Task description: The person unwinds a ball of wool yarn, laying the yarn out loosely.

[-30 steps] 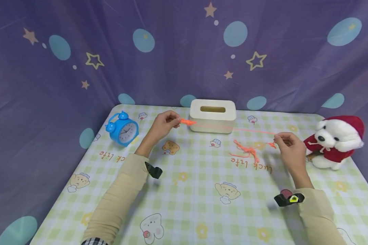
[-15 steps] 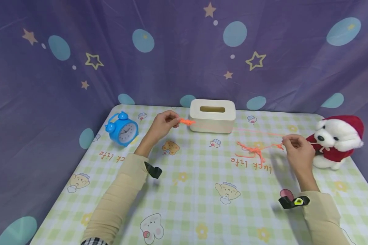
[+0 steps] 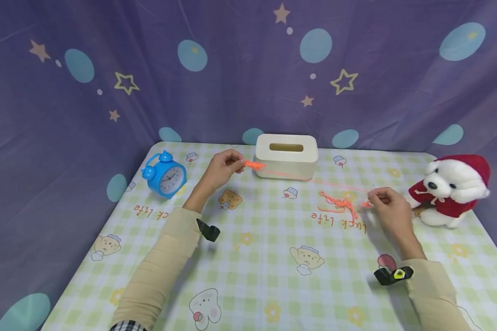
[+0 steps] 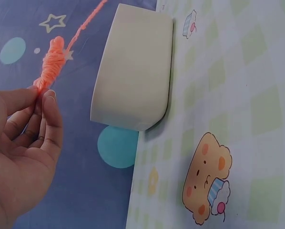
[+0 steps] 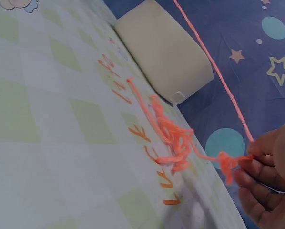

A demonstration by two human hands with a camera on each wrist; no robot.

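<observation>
Orange yarn (image 4: pixel 52 64) stretches above the table (image 3: pixel 265 276): the left hand (image 3: pixel 223 169) pinches its wound bundle, the right hand (image 3: pixel 393 211) pinches the far strand, and a loose tangle (image 3: pixel 343 203) lies beside orange lettering (image 3: pixel 323 217). The tabletop is green-and-white checked, printed with cartoon figures (image 3: pixel 307 258). Behind it hangs a purple curtain (image 3: pixel 240 87) patterned with stars and blue ovals.

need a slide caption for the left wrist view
Left hand pinching one end of a wound orange yarn bundle, its strand rising beside a cream box on checked tablecloth.
</observation>
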